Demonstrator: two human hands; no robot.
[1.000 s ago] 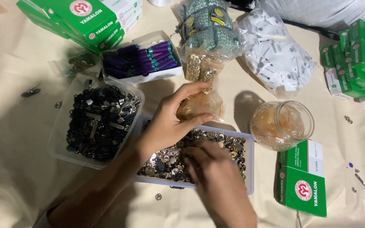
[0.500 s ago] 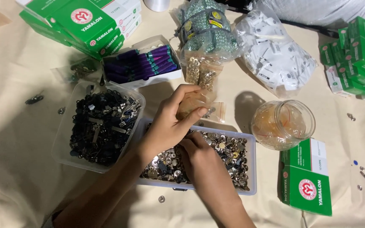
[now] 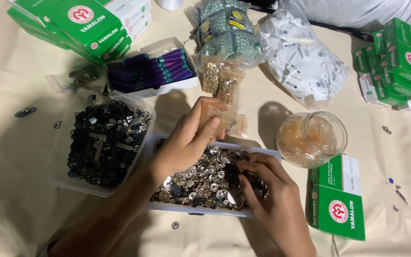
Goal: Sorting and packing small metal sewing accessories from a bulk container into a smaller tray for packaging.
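My left hand [image 3: 189, 138] holds a small clear plastic bag [image 3: 220, 114] pinched between thumb and fingers, just above the far edge of a clear tray [image 3: 200, 208] filled with silver snap buttons [image 3: 205, 178]. My right hand [image 3: 267, 190] rests in the tray's right half, its fingertips bent down among the buttons. Whether it holds a button I cannot see.
A clear tub of dark metal zipper pulls [image 3: 103, 138] sits left of the tray. A glass jar [image 3: 311, 138] stands at the right, green boxes [image 3: 338, 200] beside it. Purple thread spools in a box [image 3: 151, 71], bagged eyelets [image 3: 220, 78] and white tags [image 3: 303, 59] lie behind.
The view has shifted slightly. My right hand slid rightward within the button tray, and my left hand with the small bag has stayed over the tray's far edge.
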